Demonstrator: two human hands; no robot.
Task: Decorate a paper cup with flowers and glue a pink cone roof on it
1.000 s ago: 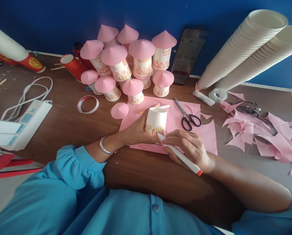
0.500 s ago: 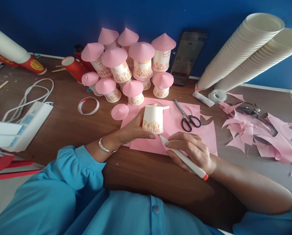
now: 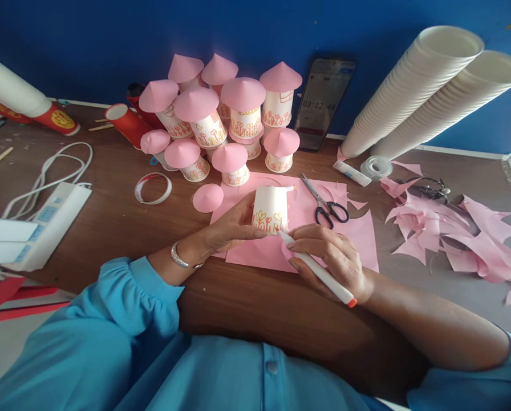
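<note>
My left hand point(image 3: 234, 225) is closed around a white paper cup point(image 3: 271, 202) held upside down, with red and yellow flowers drawn along its rim. Between the fingers of my right hand point(image 3: 330, 257) is a white marker pen point(image 3: 321, 275) with an orange end. Its tip meets or nearly meets the flowers near the cup's rim. Under both hands lie pink paper sheets point(image 3: 255, 254). Black-handled scissors point(image 3: 324, 204) rest on the paper beyond my right hand. A pink paper cone point(image 3: 208, 198) lies just left of the cup.
Behind stand several decorated cups with pink cone roofs point(image 3: 243, 94) and a phone point(image 3: 325, 105) leaning on the wall. Tall paper cup stacks point(image 3: 413, 91) and pink scraps point(image 3: 426, 222) occupy the right. To the left are a tape roll point(image 3: 169, 188) and a power strip point(image 3: 56, 222).
The cup has turned a little in my left hand, bringing other flowers to the front. The marker tip has come closer to its rim. The view has shifted slightly.
</note>
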